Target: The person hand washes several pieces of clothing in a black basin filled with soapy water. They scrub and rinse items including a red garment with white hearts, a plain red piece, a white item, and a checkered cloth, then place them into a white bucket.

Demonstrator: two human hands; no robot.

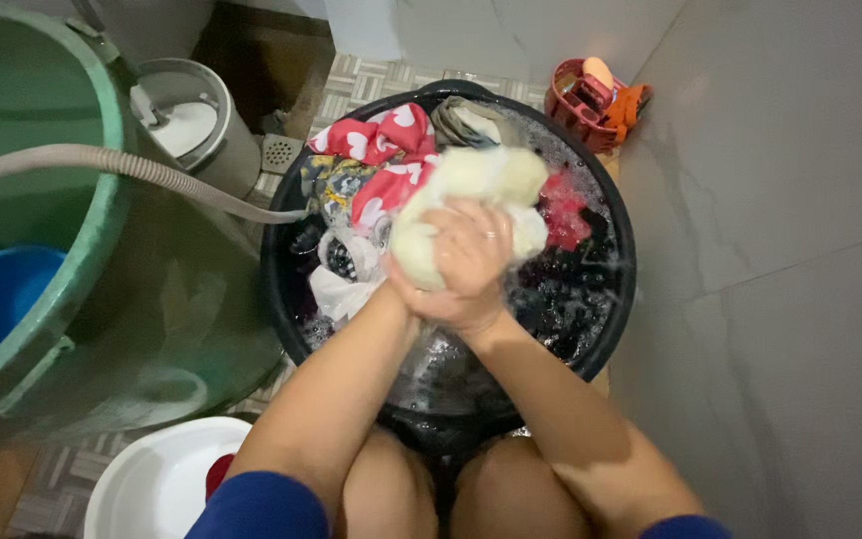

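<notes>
Both hands meet over the black basin [291, 215]: I see my right hand [471, 265] clenched over the left hand [413, 299], squeezing a cream cloth [471, 185]. That cloth bulges up and far from my knuckles, its long axis running near-left to far-right, above soapy water and a red heart-print garment [381, 140] just left.
</notes>
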